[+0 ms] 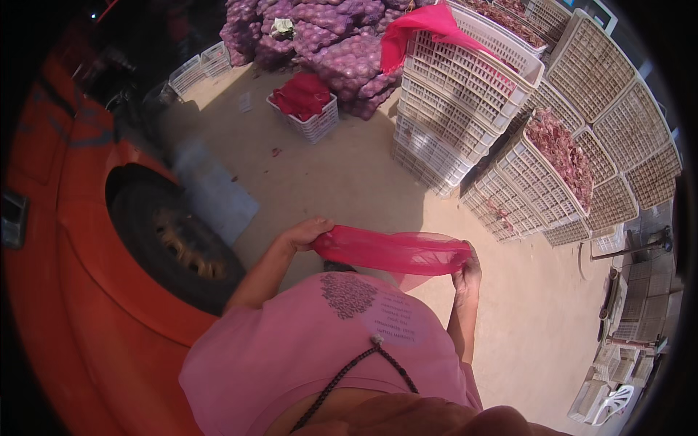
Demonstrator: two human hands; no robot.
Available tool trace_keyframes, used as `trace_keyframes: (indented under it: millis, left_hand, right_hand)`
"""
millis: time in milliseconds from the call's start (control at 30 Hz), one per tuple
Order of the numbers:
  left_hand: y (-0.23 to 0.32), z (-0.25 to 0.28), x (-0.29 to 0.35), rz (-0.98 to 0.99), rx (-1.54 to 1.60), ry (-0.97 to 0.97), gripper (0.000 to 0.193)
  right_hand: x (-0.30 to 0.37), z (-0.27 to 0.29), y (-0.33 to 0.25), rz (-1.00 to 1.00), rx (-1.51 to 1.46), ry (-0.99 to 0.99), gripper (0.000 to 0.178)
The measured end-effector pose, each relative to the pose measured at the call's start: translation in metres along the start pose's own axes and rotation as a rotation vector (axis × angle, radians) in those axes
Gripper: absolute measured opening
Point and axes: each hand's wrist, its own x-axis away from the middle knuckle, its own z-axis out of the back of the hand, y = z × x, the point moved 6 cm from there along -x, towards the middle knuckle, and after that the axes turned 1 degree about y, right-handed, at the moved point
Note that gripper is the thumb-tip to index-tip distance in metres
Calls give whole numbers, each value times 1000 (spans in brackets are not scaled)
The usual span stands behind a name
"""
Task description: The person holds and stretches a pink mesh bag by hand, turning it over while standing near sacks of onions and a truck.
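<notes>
A thin pinkish-red mesh bag (392, 251) is stretched wide in front of my chest. Its left end is gripped by my left hand (309, 233), fingers closed on the cloth. My right hand (469, 272) is closed on the opposite end, slightly lower. The fabric is see-through toward the right, with a loose flap hanging below. Farther off, a white basket (317, 129) stands on the floor, heaped with folded red mesh cloth (301, 95).
An orange truck (80, 291) with a large wheel (174, 247) stands close on my left. Purple onion-like bulbs in mesh sacks (313, 33) are piled at the back. Tall stacks of white crates (443, 109) rise at right, one draped with red cloth (422, 33).
</notes>
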Motion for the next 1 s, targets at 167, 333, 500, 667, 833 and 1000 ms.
trace_keyframes:
  millis: [167, 333, 500, 667, 833, 1000]
  left_hand:
    - [40, 12, -1, -403, 718, 15, 37]
    - [45, 24, -6, -380, -302, 628, 23]
    - [17, 40, -18, -379, 81, 794, 21]
    - [12, 5, -38, -189, 183, 359, 25]
    - [-14, -22, -35, 191, -203, -73, 35]
    - [37, -23, -23, -339, 633, -108, 27]
  right_hand:
    - [51, -24, 31, -395, 337, -334, 44]
    - [73, -33, 29, -253, 314, -329, 48]
    - [83, -39, 33, -353, 694, -209, 30]
    - [67, 31, 35, -96, 1105, -38, 20]
    - [64, 31, -8, 18, -162, -79, 17]
    - [62, -8, 0, -211, 506, -18, 25]
